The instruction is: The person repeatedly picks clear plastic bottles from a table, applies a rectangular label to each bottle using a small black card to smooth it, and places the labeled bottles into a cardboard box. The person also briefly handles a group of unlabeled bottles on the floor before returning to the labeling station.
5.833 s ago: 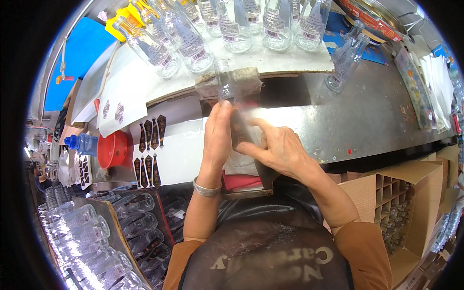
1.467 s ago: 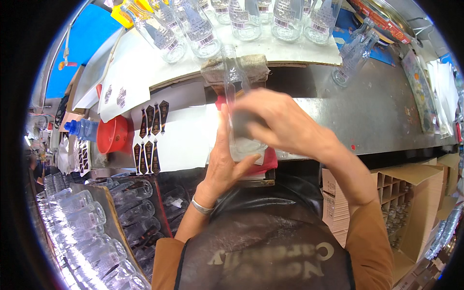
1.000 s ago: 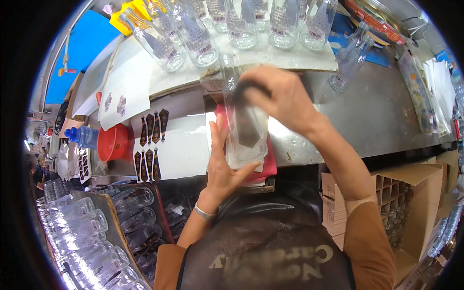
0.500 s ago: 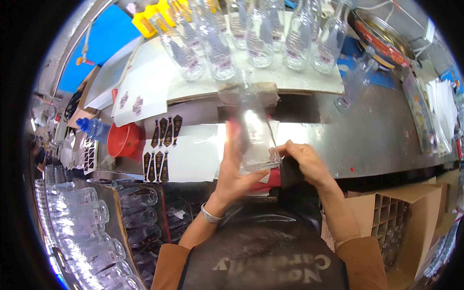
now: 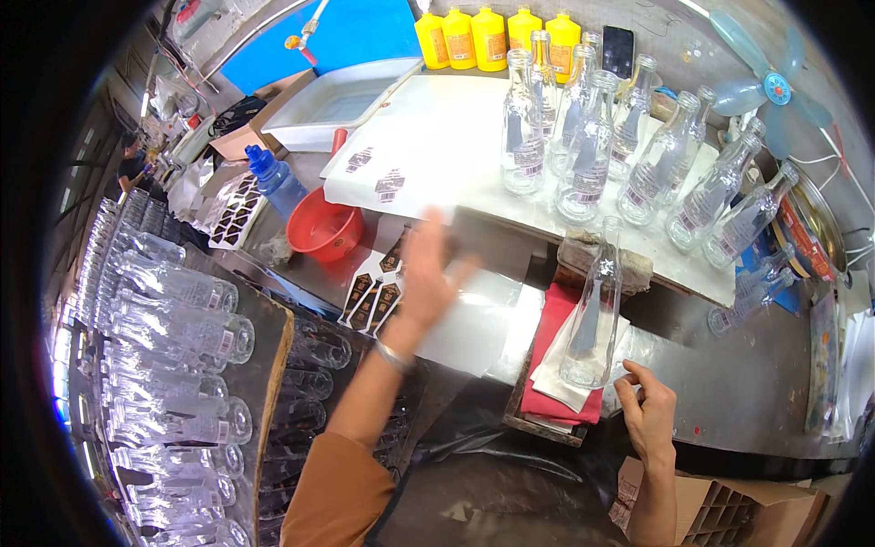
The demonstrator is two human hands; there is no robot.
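A clear glass bottle (image 5: pixel 592 333) lies tilted on a white cloth (image 5: pixel 558 376) over a red cloth (image 5: pixel 547 337), its neck resting against a padded block (image 5: pixel 606 263). Close to its base, apart from the glass, is my right hand (image 5: pixel 649 415), with loosely curled fingers and nothing visible in them. My left hand (image 5: pixel 424 287), blurred by motion, is over a sheet of dark tie-shaped labels (image 5: pixel 374 296), thumb and fingers apart. It partly hides the labels, and I see nothing held in it.
Several upright glass bottles (image 5: pixel 588 169) stand on a white board (image 5: pixel 474 196). A red bowl (image 5: pixel 325 239), a blue squeeze bottle (image 5: pixel 281 187) and a white tray (image 5: pixel 342 108) are at left. Stacked bottles (image 5: pixel 173 365) fill the lower left; a divided carton (image 5: pixel 729 510) sits lower right.
The bottle, earlier between both hands, now rests on the cloth. My left hand has left it and moved left to the labels; my right hand stays near its base. The view has shifted.
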